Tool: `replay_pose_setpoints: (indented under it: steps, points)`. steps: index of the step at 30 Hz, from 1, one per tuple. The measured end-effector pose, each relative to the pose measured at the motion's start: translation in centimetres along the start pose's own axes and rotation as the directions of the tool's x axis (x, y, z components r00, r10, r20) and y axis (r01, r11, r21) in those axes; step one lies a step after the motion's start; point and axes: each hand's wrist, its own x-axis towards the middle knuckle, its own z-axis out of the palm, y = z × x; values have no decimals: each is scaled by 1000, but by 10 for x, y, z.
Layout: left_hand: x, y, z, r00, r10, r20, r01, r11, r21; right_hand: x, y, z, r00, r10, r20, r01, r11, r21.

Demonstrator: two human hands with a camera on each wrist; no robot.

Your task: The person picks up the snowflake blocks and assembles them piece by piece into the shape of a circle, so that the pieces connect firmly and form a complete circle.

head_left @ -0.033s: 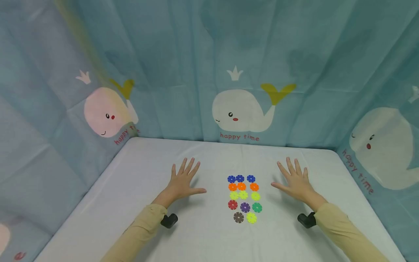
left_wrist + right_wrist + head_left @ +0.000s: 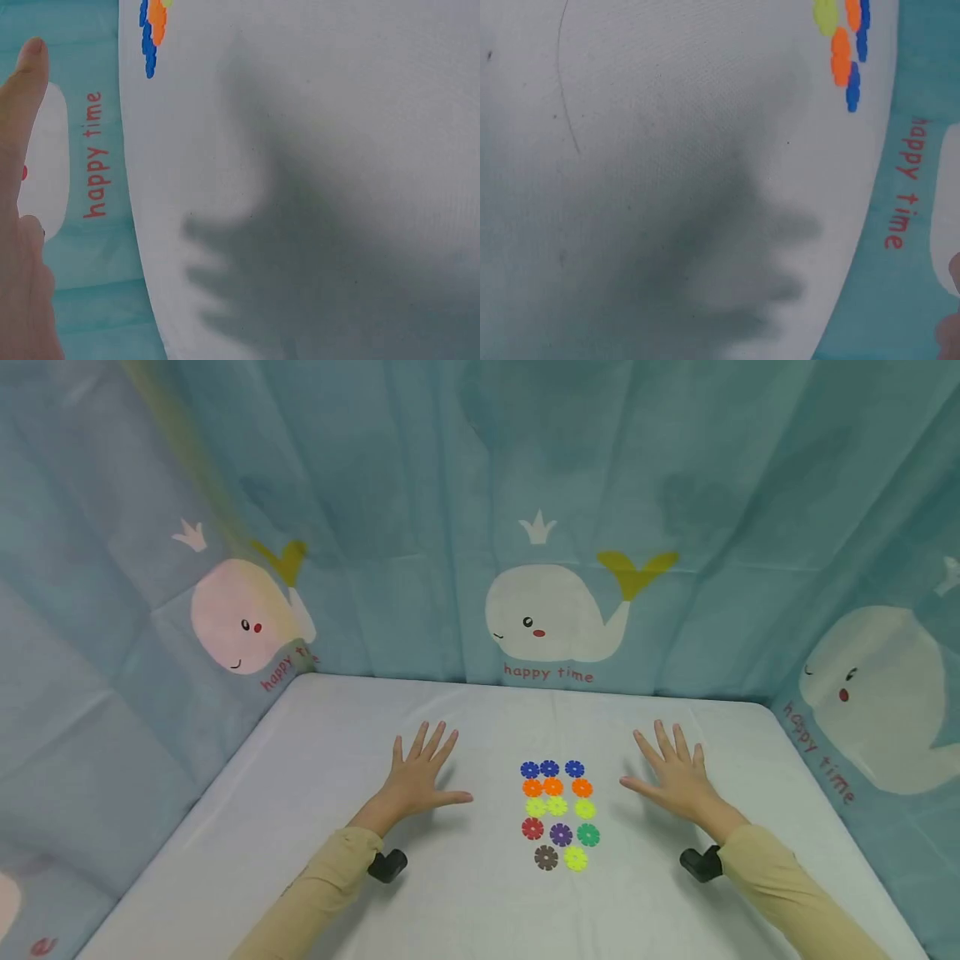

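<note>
A: How much of the surroundings shows?
B: A blue curtain [image 2: 420,485] with whale prints [image 2: 555,618] fills the back and sides; the outermost whales are cut off. The white table [image 2: 465,910] runs out of the head view at the bottom.

A: And the person?
B: The left sleeve [image 2: 322,877] and right sleeve [image 2: 787,885] are cropped below. The left hand [image 2: 412,781] and right hand [image 2: 682,781] are over the table, fingers [image 2: 442,753] straight and spread apart.

A: Do the wrist views agree?
B: They show less. The left one crops its hand at the edge, where it hides part of a whale; the right one has only bits of finger low at its edge, so I cannot tell the spread there. Each adds a big blurred hand shadow [image 2: 300,247].

A: At the cuffs?
B: A black piece [image 2: 387,866] on either side, partly hidden.

A: The smallest things?
B: Notched discs [image 2: 561,835], flat on the table between the hands: rows of blue, orange and yellow-green, then red, purple, green, then brown and yellow-green. The wrist views catch only a few. A thin dark line [image 2: 562,97] shows only in the right wrist view; hair or mark, I cannot tell.
</note>
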Motion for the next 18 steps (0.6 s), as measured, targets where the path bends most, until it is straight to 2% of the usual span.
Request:
replay_pose_setpoints:
  steps: [8,13,18]
  points:
    - [3,0,1,1000,16,-12,-16,1000,-3,0,0,2,1000,9,-3,-9,999,35]
    - [-3,1,7,1000,14,3,-14,1000,17,-6,-6,3,1000,-13,-18,14,998,69]
    - [-3,10,9,995,57,-81,-58,998,-15,-7,-15,5,998,-37,-57,42,994,105]
